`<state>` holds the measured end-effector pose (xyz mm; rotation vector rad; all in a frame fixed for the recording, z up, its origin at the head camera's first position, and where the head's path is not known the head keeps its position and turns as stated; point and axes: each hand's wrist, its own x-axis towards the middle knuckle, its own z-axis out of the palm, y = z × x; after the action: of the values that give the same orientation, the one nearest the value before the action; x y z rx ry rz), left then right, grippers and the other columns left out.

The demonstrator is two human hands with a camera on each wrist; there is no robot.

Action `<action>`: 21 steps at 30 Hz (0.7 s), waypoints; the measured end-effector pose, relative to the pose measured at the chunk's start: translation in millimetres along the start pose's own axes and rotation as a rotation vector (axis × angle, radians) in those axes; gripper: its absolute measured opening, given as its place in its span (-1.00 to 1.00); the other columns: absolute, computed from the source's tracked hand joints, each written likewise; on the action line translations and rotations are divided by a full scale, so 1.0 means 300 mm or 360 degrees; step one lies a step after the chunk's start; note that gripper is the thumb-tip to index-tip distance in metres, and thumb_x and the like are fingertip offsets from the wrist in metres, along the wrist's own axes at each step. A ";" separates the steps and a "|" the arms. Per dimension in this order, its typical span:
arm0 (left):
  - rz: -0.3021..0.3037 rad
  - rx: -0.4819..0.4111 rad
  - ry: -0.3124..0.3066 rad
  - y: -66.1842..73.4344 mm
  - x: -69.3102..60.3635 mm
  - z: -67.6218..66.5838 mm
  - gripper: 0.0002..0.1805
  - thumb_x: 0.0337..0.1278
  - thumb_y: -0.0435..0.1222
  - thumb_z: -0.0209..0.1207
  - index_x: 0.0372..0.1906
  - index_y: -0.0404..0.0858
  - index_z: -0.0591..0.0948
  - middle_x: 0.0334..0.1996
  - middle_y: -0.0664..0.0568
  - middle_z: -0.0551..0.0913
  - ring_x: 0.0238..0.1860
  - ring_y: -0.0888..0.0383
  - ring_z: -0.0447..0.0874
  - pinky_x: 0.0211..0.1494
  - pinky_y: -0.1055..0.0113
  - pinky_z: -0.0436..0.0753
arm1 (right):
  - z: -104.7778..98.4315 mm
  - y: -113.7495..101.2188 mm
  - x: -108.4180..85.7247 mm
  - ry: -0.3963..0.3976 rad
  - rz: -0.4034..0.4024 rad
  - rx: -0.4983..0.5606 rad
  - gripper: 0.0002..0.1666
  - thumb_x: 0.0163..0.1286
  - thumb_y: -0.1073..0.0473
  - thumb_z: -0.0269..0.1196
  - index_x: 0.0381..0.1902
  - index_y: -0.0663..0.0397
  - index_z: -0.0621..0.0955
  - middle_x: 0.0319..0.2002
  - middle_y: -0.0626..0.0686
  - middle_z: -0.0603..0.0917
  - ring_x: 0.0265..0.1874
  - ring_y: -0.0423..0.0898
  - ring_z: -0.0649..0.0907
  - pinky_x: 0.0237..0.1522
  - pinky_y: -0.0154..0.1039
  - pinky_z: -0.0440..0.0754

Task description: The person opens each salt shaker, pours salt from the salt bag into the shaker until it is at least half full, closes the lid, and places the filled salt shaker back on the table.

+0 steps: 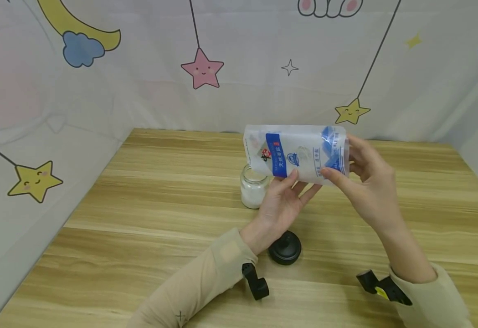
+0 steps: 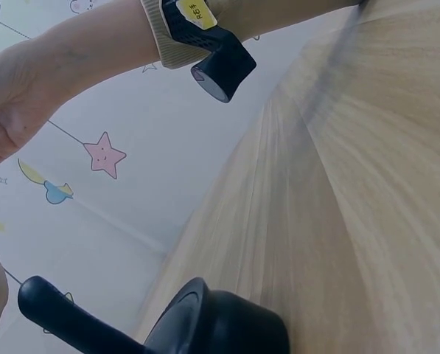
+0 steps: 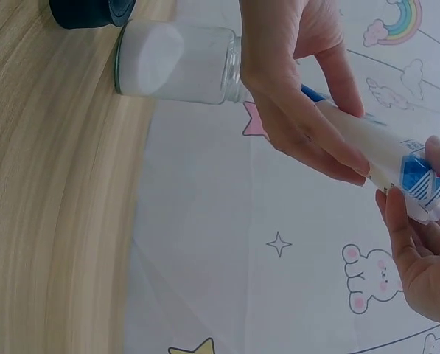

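A white and blue salt bag (image 1: 300,152) lies nearly level in the air, its left end over the mouth of a glass jar (image 1: 252,193). White grains fill part of the jar, best seen in the right wrist view on the jar (image 3: 179,63). My left hand (image 1: 280,205) holds the bag from below, thumb on its front. At the bag's right end, my right hand (image 1: 370,187) grips it between thumb and fingers. Whether grains are flowing out cannot be made out. A black lid with a knob (image 1: 285,248) lies on the table below my left hand.
The wooden table (image 1: 140,218) reaches back to a white cloth backdrop (image 1: 247,100) printed with stars and a moon. Black wrist cameras are strapped at the left sleeve (image 1: 222,259) and the right sleeve (image 1: 431,296).
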<state>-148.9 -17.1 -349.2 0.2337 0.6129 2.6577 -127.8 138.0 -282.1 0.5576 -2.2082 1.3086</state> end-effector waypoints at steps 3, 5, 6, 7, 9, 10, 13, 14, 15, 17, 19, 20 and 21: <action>-0.0002 0.0009 -0.0020 0.000 0.000 -0.001 -0.59 0.45 -0.31 -0.09 0.27 0.12 0.39 0.17 0.20 0.51 0.16 0.25 0.51 0.49 0.05 0.29 | 0.001 0.002 0.001 0.0004 -0.0029 0.0005 -0.29 0.12 0.49 0.34 0.26 0.14 0.46 -0.05 -0.39 0.63 -0.20 -0.39 0.65 -0.22 -0.61 0.59; -0.0003 0.0008 -0.0034 -0.001 0.000 -0.001 -0.60 0.45 -0.31 -0.10 0.26 0.13 0.40 0.16 0.20 0.52 0.15 0.25 0.51 0.49 0.05 0.28 | 0.002 0.003 0.001 0.0006 -0.0045 0.0006 -0.30 0.12 0.50 0.34 0.25 0.15 0.47 -0.04 -0.38 0.63 -0.19 -0.39 0.65 -0.22 -0.61 0.59; -0.0004 0.0006 -0.0039 -0.001 0.001 -0.001 -0.60 0.46 -0.32 -0.11 0.25 0.13 0.41 0.15 0.20 0.52 0.15 0.25 0.51 0.49 0.06 0.28 | 0.002 0.004 0.001 0.0006 -0.0047 0.0005 -0.31 0.13 0.50 0.34 0.25 0.15 0.47 -0.04 -0.37 0.63 -0.18 -0.39 0.65 -0.22 -0.61 0.59; -0.0004 0.0003 -0.0042 -0.001 0.000 -0.001 -0.60 0.46 -0.32 -0.11 0.24 0.12 0.41 0.15 0.20 0.53 0.15 0.25 0.51 0.49 0.07 0.29 | 0.002 0.005 0.001 0.0004 -0.0045 0.0004 -0.31 0.13 0.50 0.34 0.25 0.15 0.47 -0.03 -0.37 0.63 -0.17 -0.39 0.65 -0.21 -0.61 0.59; -0.0003 -0.0011 -0.0041 -0.001 -0.001 -0.001 -0.60 0.45 -0.33 -0.11 0.24 0.12 0.42 0.14 0.20 0.53 0.14 0.25 0.52 0.49 0.08 0.30 | 0.001 0.006 0.000 -0.0002 -0.0034 0.0004 -0.30 0.13 0.49 0.34 0.26 0.14 0.46 -0.02 -0.36 0.62 -0.17 -0.39 0.65 -0.20 -0.61 0.59; -0.0001 -0.0020 -0.0037 -0.001 -0.002 -0.001 -0.60 0.44 -0.34 -0.10 0.24 0.11 0.43 0.14 0.20 0.53 0.14 0.25 0.52 0.48 0.08 0.30 | 0.001 0.006 0.000 -0.0005 -0.0027 0.0003 -0.29 0.13 0.49 0.34 0.27 0.13 0.46 -0.02 -0.36 0.62 -0.17 -0.39 0.65 -0.20 -0.61 0.59; 0.0007 -0.0037 -0.0022 -0.002 -0.003 -0.002 -0.60 0.42 -0.34 -0.08 0.23 0.10 0.44 0.14 0.19 0.53 0.13 0.24 0.53 0.48 0.08 0.32 | -0.001 0.004 -0.001 -0.0014 0.0002 0.0000 -0.25 0.12 0.48 0.35 0.29 0.09 0.44 -0.01 -0.36 0.61 -0.17 -0.38 0.64 -0.17 -0.61 0.58; 0.0012 -0.0042 -0.0018 -0.002 -0.003 -0.002 -0.60 0.41 -0.34 -0.07 0.23 0.09 0.44 0.14 0.19 0.53 0.13 0.23 0.53 0.47 0.08 0.32 | -0.001 0.004 -0.001 -0.0016 0.0012 -0.0003 -0.24 0.12 0.47 0.35 0.30 0.08 0.44 -0.02 -0.37 0.60 -0.18 -0.38 0.63 -0.16 -0.62 0.58; 0.0016 -0.0046 -0.0014 -0.002 -0.004 -0.002 -0.60 0.40 -0.34 -0.06 0.23 0.09 0.44 0.14 0.18 0.53 0.12 0.23 0.54 0.47 0.07 0.32 | -0.001 0.003 -0.001 -0.0016 0.0019 -0.0003 -0.23 0.12 0.47 0.36 0.31 0.07 0.43 -0.02 -0.37 0.60 -0.18 -0.38 0.63 -0.16 -0.62 0.57; 0.0025 -0.0054 -0.0006 -0.003 -0.004 -0.002 -0.59 0.38 -0.34 -0.03 0.23 0.07 0.44 0.14 0.17 0.53 0.12 0.21 0.54 0.47 0.07 0.33 | 0.000 0.002 -0.001 -0.0011 0.0031 -0.0002 -0.21 0.11 0.46 0.37 0.32 0.05 0.42 -0.04 -0.39 0.60 -0.18 -0.38 0.63 -0.16 -0.62 0.56; 0.0034 -0.0062 0.0000 -0.004 -0.004 -0.002 -0.58 0.36 -0.34 0.00 0.24 0.06 0.43 0.14 0.15 0.53 0.12 0.20 0.55 0.47 0.06 0.33 | 0.000 0.001 0.000 0.0001 0.0033 0.0004 -0.19 0.10 0.47 0.37 0.33 0.05 0.41 -0.05 -0.40 0.61 -0.18 -0.38 0.63 -0.17 -0.62 0.56; 0.0036 -0.0065 0.0002 -0.005 -0.004 -0.002 -0.58 0.35 -0.34 0.01 0.24 0.06 0.43 0.14 0.15 0.53 0.12 0.19 0.55 0.46 0.05 0.33 | 0.001 0.001 0.001 0.0009 0.0031 0.0008 -0.19 0.10 0.47 0.37 0.33 0.06 0.41 -0.05 -0.41 0.61 -0.17 -0.38 0.63 -0.17 -0.62 0.56; 0.0037 -0.0067 0.0003 -0.005 -0.004 -0.002 -0.58 0.35 -0.34 0.02 0.24 0.06 0.43 0.14 0.15 0.53 0.12 0.19 0.55 0.46 0.05 0.33 | 0.001 0.001 0.001 0.0018 0.0027 0.0014 -0.19 0.09 0.47 0.38 0.32 0.07 0.41 -0.05 -0.40 0.62 -0.17 -0.38 0.63 -0.18 -0.62 0.57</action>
<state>-147.4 -16.5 -350.4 0.2278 0.5578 2.6901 -128.3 137.9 -282.2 0.5348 -2.2036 1.3276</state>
